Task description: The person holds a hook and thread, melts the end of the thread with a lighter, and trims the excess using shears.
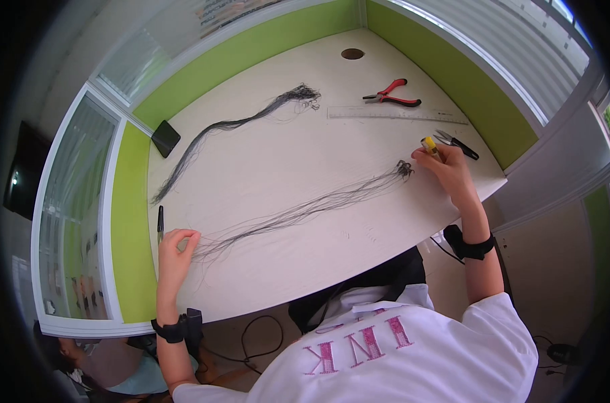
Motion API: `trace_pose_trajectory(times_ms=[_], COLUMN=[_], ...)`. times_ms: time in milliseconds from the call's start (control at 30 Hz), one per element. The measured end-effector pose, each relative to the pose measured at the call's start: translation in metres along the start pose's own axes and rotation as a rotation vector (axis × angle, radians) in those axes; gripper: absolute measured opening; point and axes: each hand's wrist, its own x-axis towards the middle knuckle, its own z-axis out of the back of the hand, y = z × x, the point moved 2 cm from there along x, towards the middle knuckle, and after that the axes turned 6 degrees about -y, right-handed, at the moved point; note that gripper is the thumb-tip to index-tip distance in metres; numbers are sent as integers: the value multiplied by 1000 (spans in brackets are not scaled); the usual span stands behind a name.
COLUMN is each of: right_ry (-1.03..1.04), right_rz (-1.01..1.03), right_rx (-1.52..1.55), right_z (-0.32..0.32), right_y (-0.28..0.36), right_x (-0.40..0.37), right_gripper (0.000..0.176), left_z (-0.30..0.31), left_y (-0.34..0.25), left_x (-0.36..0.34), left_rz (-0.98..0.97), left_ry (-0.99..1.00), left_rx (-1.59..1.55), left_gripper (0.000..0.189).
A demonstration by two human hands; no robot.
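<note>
While the left hand pinches one end of the strand, fingers curled shut on it, the right hand sits at the strand's knotted other end, fingers closed round a yellow tool, possibly a lighter. Scissors lie just beside that end, pliers well beyond it.

- The white cotton T-shirt worn by the person at the desk carries big pink block letters edged in a darker line. From here they sit upside down and read "INK". A fold of cloth just beside the "I" hides whatever else may be printed there.
- The clear plastic ruler on the white desk has scale marks, too small to read.
- The printed sheet behind the glass is too blurred to read.
</note>
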Motion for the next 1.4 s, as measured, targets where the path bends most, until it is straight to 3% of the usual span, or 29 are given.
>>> trace_pose_trajectory(times_ms=[33, 133, 267, 467, 600, 800, 1033, 1300, 1400], right_ry=[-35, -98, -89, -154, -147, -116, -111, -106, -106], right_rz=[-33, 61, 92, 154, 135, 191, 216, 253, 258], right_rx=[73, 95, 104, 97, 83, 91, 26, 57, 38], right_z=[0, -2, -4, -3, 0, -1, 0, -1, 0], right_y=[-3, -4, -6, -5, 0, -1, 2, -1, 0], right_x=[0, -3, -5, -9, -11, -8, -9, -8, -8], right_gripper=[27, 27, 25, 22, 22, 26, 25, 24, 24], left_z=[4, 4, -30, -128, -170, -202, -203, -202, -199], left_y=[-8, -47, -92, -114, -126, -136, -136, -140, -141], left_x=[0, 17, 65, 166, 206, 214, 214, 215, 207], left_rz=[-277, -311, -444, -365, -415, -508, -604, -1000, -866], left_ry=[-84, -243, -171, 38, 37, 223, 203, 113, 149], left_rx=[304, 342, 139, -38, -79, -109, 9, 240, 54], left_gripper=[12, 8, 9, 10, 10, 13, 11, 10, 10])
